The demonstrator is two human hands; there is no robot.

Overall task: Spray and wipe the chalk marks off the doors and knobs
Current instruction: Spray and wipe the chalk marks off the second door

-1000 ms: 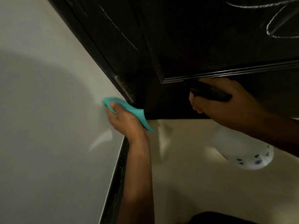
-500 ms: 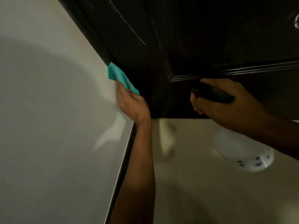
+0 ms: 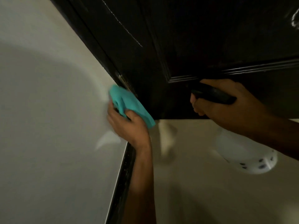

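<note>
A dark door (image 3: 202,46) fills the top of the view, with a thin chalk line (image 3: 124,27) down its left stile and a chalk scribble (image 3: 295,21) at the far right edge. My left hand (image 3: 129,125) grips a teal cloth (image 3: 129,102) and presses it against the lower left edge of the door, by the hinge (image 3: 122,80) and frame. My right hand (image 3: 226,104) holds a spray bottle by its black head (image 3: 212,93); the white bottle body (image 3: 246,152) hangs below my wrist, near the door's bottom panel.
A pale wall (image 3: 48,126) runs along the left. A dark skirting strip (image 3: 124,178) meets it at the floor. Beige floor tiles (image 3: 202,191) spread below the door.
My left hand slid up the door frame with the cloth, then came back down to the hinge area. The right hand and bottle barely moved.
</note>
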